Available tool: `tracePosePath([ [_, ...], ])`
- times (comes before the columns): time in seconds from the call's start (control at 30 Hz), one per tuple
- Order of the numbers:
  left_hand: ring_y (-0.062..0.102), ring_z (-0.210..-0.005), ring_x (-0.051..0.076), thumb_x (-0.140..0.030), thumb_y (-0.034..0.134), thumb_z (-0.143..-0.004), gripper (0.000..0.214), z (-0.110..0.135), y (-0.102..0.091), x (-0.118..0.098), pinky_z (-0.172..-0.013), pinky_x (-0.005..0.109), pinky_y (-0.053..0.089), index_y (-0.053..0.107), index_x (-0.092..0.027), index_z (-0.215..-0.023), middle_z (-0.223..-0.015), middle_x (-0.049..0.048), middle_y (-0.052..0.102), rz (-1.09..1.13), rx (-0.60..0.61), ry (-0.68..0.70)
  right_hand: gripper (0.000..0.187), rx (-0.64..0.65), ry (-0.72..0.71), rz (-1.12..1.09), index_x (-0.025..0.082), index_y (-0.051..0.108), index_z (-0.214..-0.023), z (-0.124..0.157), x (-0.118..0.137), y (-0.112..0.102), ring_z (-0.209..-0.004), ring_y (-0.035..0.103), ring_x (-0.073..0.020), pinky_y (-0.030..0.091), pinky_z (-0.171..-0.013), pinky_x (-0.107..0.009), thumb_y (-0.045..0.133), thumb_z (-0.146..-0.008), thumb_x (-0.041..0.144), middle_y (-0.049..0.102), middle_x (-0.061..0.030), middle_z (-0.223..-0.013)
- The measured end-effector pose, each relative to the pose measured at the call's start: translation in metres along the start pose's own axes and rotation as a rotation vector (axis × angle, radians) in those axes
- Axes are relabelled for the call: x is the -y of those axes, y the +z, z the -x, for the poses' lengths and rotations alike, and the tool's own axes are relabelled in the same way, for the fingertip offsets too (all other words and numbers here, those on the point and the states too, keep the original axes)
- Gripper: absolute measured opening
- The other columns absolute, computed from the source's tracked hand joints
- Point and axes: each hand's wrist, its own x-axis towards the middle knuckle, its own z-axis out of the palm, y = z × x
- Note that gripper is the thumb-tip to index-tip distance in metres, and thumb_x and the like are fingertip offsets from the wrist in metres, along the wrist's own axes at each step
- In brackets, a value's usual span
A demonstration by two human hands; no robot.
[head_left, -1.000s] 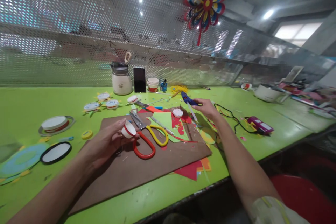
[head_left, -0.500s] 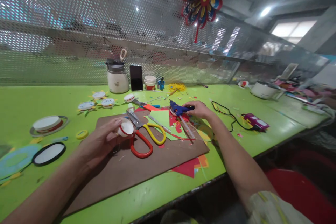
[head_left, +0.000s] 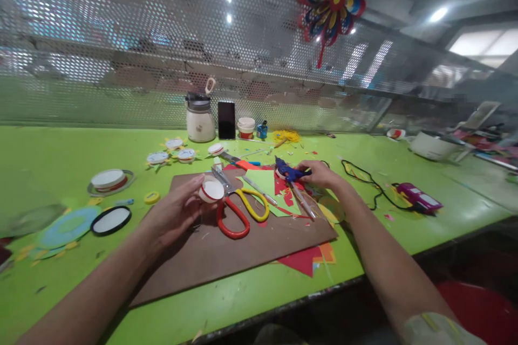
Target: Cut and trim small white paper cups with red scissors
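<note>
My left hand (head_left: 182, 210) is closed around a small white paper cup (head_left: 212, 190) with a red band, its hollow side tilted toward me. Beyond the cup, scissors (head_left: 238, 210) with one red and one yellow handle lie on a brown board (head_left: 186, 269). My right hand (head_left: 318, 173) has its fingers wrapped round the handle of a blue glue gun (head_left: 290, 172), which lies at the board's far right. A clear glue stick (head_left: 302, 199) sticks out of its back. Green paper (head_left: 259, 186) and red scraps lie beside it.
A kettle-like jug (head_left: 200, 124), a phone (head_left: 226, 121), paper cups (head_left: 246, 128) and a small blue bottle (head_left: 261, 130) stand along the perforated screen. Paper flowers (head_left: 157, 158) and round lids (head_left: 108, 180) lie left. A black cord leads to a purple box (head_left: 420, 198) at right.
The view has turned slightly left, so everything appears shifted right. My left hand still holds the cup, and my right hand stays on the glue gun.
</note>
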Motion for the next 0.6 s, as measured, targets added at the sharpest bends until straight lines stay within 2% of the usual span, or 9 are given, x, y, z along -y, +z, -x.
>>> tracePosePath([
  [0.27, 0.073, -0.091, 0.023, -0.018, 0.068, -0.086, 0.016, -0.0009, -0.0003, -0.0012, -0.08, 0.035, 0.064, 0.073, -0.013, -0.099, -0.104, 0.0125, 0.075, 0.057, -0.012, 0.016, 0.024, 0.002, 0.008, -0.009, 0.016, 0.063, -0.113, -0.001, -0.0019, 0.0013, -0.099, 0.065, -0.021, 0.055, -0.085, -0.042, 0.062, -0.095, 0.031, 0.065, -0.0074, -0.115],
  [0.43, 0.07, -0.102, 0.026, -0.012, 0.071, -0.081, 0.019, 0.0031, 0.0013, -0.0028, -0.095, 0.044, 0.058, 0.074, -0.015, -0.1, -0.111, 0.0107, 0.073, 0.052, 0.066, 0.049, 0.025, -0.003, 0.006, -0.001, 0.016, 0.063, -0.114, 0.001, 0.0006, 0.0002, -0.1, 0.065, -0.0214, 0.054, -0.087, -0.043, 0.062, -0.095, 0.031, 0.065, -0.0076, -0.116],
  [0.6, 0.071, -0.1, 0.025, -0.011, 0.073, -0.079, 0.022, 0.0024, -0.0007, -0.0012, -0.098, 0.044, 0.056, 0.073, -0.016, -0.1, -0.111, 0.0085, 0.073, 0.022, 0.099, 0.075, 0.027, -0.083, 0.006, 0.001, 0.017, 0.062, -0.118, 0.004, 0.0038, -0.0079, -0.104, 0.063, -0.0227, 0.053, -0.09, -0.045, 0.061, -0.095, 0.031, 0.064, -0.0082, -0.119],
])
